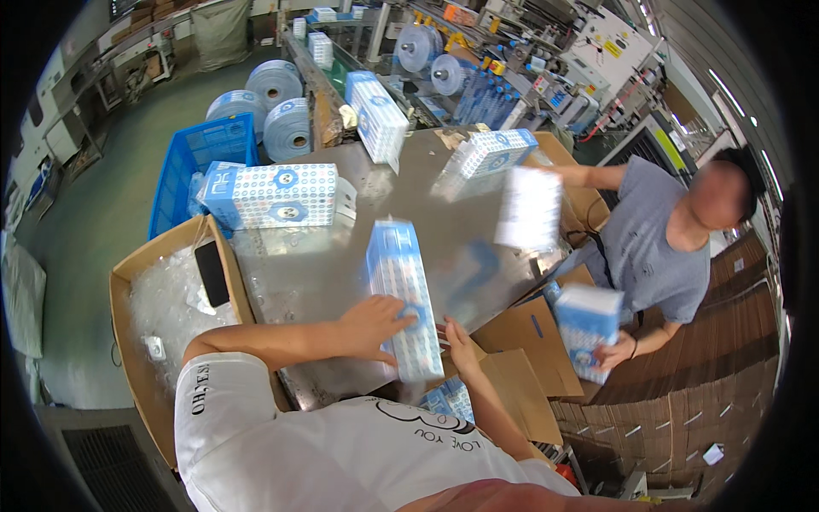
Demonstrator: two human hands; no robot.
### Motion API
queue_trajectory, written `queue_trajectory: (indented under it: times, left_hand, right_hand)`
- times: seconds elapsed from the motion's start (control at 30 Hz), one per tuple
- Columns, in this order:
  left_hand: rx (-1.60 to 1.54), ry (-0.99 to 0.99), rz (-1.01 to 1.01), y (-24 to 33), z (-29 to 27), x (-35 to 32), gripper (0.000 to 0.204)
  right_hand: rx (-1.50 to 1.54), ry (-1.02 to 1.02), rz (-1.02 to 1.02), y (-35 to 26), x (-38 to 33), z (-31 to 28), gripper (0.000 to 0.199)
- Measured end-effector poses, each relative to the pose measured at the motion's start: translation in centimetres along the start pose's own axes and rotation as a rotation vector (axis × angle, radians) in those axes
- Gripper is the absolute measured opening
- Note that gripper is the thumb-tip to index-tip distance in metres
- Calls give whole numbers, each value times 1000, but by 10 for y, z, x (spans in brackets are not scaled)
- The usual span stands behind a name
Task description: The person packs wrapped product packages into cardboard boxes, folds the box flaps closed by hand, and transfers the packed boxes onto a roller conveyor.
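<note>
A long blue-and-white printed pack in shiny wrap lies on the metal table in front of me. My left hand grips it from the left, with the fingers over its upper face and the thumb near its lower edge. Along the pack's right side is my right hand, its fingers stretched out and close to the wrap. Whether they press on it is hard to tell. Below my hands, similar packs sit in an open cardboard box, partly hidden by my arm.
Similar packs lie at the table's left, far side and far right. At left stand a carton of clear film with a phone on it and a blue crate. A co-worker at right holds two packs.
</note>
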State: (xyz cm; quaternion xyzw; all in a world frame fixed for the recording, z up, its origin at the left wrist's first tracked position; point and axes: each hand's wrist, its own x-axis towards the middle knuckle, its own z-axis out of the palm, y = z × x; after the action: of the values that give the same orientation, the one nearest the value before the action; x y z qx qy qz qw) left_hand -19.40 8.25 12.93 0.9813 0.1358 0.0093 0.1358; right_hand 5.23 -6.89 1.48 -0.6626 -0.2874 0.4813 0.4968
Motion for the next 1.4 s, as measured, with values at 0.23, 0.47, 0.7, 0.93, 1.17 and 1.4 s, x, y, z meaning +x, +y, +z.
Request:
queue_trajectory:
  times: [0.23,0.47,0.7,0.93,1.17,1.4]
  left_hand:
    - [74,45,387,-46,8,-20,91]
    - [-94,150,285,-58,20,-35,76]
    - [-172,94,285,-58,8,-38,65]
    - [-112,153,244,-53,9,-34,68]
    - [-188,223,194,-18,13,-21,69]
    - [-670,218,542,121,0,46,84]
  right_hand:
    - [-92,-534,-35,-28,39,104,34]
    - [-873,57,-1019,-188,212,146,31]
    - [-1215,105,-911,-169,213,111,63]
    - [-1289,309,-906,-164,111,97,97]
    - [-1100,24,-482,-167,81,46,106]
    - [-951,-14,-788,-215,-116,-74,108]
